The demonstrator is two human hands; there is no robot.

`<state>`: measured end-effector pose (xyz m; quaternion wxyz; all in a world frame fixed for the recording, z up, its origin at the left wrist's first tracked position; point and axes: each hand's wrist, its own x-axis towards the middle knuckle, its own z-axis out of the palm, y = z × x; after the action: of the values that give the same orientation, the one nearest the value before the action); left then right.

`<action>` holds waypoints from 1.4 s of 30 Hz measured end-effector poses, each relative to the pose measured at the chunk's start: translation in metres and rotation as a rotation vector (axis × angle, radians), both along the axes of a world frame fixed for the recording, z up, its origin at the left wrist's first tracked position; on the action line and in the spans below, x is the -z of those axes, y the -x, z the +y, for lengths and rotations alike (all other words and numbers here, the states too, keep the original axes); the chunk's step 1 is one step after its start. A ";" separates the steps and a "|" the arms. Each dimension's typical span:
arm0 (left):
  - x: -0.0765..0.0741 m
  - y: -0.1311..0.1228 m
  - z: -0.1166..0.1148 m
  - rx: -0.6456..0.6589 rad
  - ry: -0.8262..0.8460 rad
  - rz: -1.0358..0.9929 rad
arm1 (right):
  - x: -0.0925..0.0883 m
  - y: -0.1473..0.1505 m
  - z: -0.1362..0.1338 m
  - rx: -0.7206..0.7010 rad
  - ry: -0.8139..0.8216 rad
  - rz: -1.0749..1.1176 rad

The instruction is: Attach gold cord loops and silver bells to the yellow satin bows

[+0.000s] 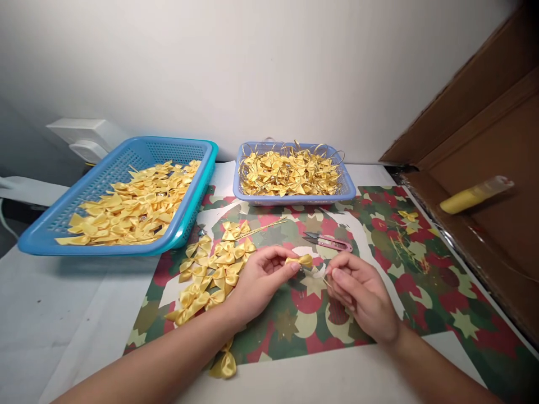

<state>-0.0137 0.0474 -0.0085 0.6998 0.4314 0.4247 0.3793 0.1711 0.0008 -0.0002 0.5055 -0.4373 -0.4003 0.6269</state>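
My left hand (263, 280) pinches a small yellow satin bow (301, 260) between thumb and fingers, over the patterned mat. To its right, the fingers of my right hand (360, 292) are closed on a thin gold cord (327, 280), only a short piece of which shows. Whether the cord is joined to the bow I cannot tell. Loose yellow bows (219, 275) lie in a cluster beside my left hand and forearm. Several straight gold cords (263, 228) rest just beyond them. Pink-handled thread snips (330, 241) lie behind my hands.
A blue basket (33, 238) of yellow bows stands at the left. A smaller periwinkle basket (295, 199) holds bows with looped gold cord at the back. Cord scraps (406, 252) litter the mat (446, 303) at right, near a cardboard box (484, 134) and yellow tube (467, 197).
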 end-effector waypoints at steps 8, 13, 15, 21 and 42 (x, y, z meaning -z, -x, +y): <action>0.005 0.002 -0.001 -0.002 0.031 -0.038 | 0.004 0.004 0.013 0.156 0.119 -0.172; 0.003 0.000 -0.001 -0.047 0.015 -0.004 | -0.002 0.008 -0.006 0.032 -0.240 -0.556; 0.002 -0.001 -0.001 -0.060 -0.002 -0.002 | -0.004 0.010 -0.010 0.013 -0.325 -0.669; 0.002 -0.004 -0.003 -0.055 -0.010 0.042 | -0.011 0.013 -0.007 -0.043 -0.297 -0.809; 0.005 -0.004 -0.006 0.030 -0.137 0.073 | -0.002 0.017 0.003 -0.040 -0.268 -0.667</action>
<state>-0.0100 0.0418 -0.0136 0.6583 0.4980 0.4164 0.3810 0.1544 0.0036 0.0022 0.3875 -0.5397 -0.6302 0.4017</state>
